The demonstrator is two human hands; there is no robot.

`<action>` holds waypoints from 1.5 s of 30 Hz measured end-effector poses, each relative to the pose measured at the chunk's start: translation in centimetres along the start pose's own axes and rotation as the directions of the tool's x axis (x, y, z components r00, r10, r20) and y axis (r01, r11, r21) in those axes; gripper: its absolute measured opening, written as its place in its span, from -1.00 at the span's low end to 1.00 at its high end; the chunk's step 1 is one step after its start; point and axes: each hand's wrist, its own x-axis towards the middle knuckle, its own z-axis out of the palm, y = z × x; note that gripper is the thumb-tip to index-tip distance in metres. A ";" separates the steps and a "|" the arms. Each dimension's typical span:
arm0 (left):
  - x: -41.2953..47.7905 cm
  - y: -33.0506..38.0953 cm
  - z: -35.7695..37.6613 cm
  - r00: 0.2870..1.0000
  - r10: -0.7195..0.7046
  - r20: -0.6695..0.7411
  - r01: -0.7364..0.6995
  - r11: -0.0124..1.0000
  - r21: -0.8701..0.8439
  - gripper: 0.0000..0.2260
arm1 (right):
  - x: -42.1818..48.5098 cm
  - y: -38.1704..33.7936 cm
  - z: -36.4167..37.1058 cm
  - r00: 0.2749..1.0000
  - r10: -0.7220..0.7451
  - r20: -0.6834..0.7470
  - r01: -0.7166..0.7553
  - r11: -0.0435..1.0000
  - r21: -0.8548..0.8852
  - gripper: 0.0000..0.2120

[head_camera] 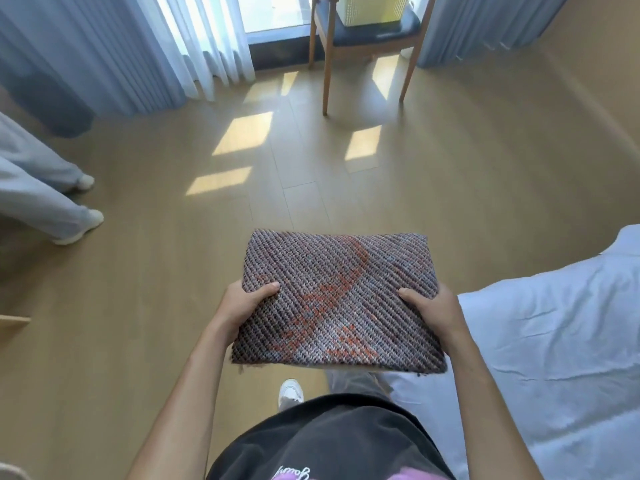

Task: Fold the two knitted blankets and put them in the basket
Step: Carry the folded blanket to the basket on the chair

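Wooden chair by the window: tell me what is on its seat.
On the chair, a pale yellow perforated basket stands on the dark seat cushion. The basket's upper part is cut off by the frame edge, so whatever lies inside cannot be seen.

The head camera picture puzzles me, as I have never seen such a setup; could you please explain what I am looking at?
There is no machine here. A person wears one wide-angle camera on the head, looking forward and down, so the arms reaching in from below are their own. The left hand and right hand each grip a side edge of a folded knitted blanket, grey-purple with orange patches. Their thumbs lie on top, and the blanket is held flat above the wooden floor. Ahead, by the window, stands a wooden chair with a pale yellow basket on its seat; the frame cuts off the basket's top. A bed with white sheets lies on the right, and another person's legs show at the left edge. Only one blanket is in view.
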 end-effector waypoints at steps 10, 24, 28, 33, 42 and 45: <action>13.6 14.4 8.7 1.000 0.014 -0.004 -0.013 0.999 0.044 -0.61 | 18.0 -10.1 -5.6 1.000 -0.008 -0.028 0.008 1.000 0.025 -0.50; 31.3 31.4 17.5 0.998 0.015 0.055 -0.022 0.993 0.119 -0.53 | 37.6 -22.1 -10.7 0.997 0.039 -0.065 -0.034 0.997 0.067 -0.50; 38.5 37.3 19.4 0.997 0.016 0.074 -0.025 0.992 0.124 -0.52 | 44.9 -27.0 -11.3 0.995 0.047 -0.083 -0.039 0.995 0.087 -0.52; 45.6 44.6 21.5 0.996 0.002 0.091 -0.013 0.993 0.117 -0.54 | 52.5 -33.3 -12.4 0.993 0.060 -0.101 -0.049 0.993 0.105 -0.54; 56.4 55.0 27.3 0.995 -0.019 0.103 0.009 0.995 0.098 -0.58 | 65.5 -41.2 -15.7 0.990 0.085 -0.115 -0.073 0.992 0.106 -0.54; 60.7 58.5 30.1 0.994 -0.020 0.105 0.010 0.996 0.093 -0.55 | 71.4 -43.8 -17.5 0.992 0.076 -0.102 -0.066 0.993 0.093 -0.53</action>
